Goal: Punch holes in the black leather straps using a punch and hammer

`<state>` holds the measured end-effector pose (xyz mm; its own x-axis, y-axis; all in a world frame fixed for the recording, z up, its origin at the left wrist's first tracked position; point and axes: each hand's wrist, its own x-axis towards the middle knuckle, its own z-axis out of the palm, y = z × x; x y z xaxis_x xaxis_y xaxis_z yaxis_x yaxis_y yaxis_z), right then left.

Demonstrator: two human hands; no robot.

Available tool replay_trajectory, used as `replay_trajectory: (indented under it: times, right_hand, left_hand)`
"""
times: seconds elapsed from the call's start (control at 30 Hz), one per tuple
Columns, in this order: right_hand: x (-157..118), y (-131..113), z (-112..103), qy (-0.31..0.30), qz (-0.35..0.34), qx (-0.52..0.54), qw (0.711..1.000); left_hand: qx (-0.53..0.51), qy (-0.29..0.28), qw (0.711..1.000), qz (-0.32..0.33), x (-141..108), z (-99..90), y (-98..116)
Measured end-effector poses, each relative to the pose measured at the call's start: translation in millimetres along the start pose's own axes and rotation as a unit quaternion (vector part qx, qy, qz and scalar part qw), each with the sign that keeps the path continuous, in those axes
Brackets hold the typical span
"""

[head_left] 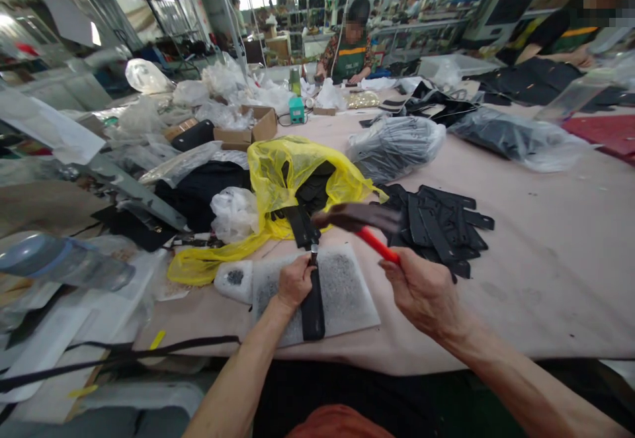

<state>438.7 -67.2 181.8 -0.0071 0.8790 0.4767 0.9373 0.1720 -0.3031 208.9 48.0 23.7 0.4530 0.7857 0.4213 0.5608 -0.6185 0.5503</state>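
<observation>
My right hand is closed round the red handle of a hammer, whose dark head is smeared by motion above the work. A short metal punch stands upright in the closed fingers of my left hand. Under that hand lies a long black strap piece, on a worn white pad. More black pieces poke out of a yellow plastic bag just beyond the pad. To the right of the hammer a pile of cut black pieces lies on the table.
Grey bundles in clear plastic lie farther back on the table. At left are a large water bottle, a slanted metal post and a cardboard box. A co-worker sits across; another person is at right.
</observation>
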Motion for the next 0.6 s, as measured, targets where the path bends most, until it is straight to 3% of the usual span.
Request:
replay_trajectory:
  times: [0.1, 0.23, 0.37, 0.5, 0.6]
  right_hand:
    - [0.2, -0.3, 0.0, -0.068, -0.031, -0.035, 0.997]
    - [-0.7, 0.1, -0.7, -0.025, 0.011, -0.011, 1.000]
    - [-2.2, 1.3, 1.1, -0.093, -0.034, -0.047, 0.994]
    - [-4.2, 2.8, 2.7, -0.070, -0.007, -0.040, 0.997]
    - [-5.6, 4.5, 1.4, -0.102, -0.005, -0.045, 0.994]
  left_hand:
    - [0.005, 0.005, 1.000, -0.002, 0.5, -0.7, 0.9]
    - [0.012, -0.004, 1.000, -0.004, -0.7, 0.7, -0.6]
    - [0.015, -0.007, 1.000, -0.009, -0.7, 1.3, -0.9]
    - [0.011, -0.005, 1.000, -0.002, 0.4, -0.1, 1.3]
    - [0.004, -0.004, 1.000, -0.009, 0.5, -0.7, 1.8]
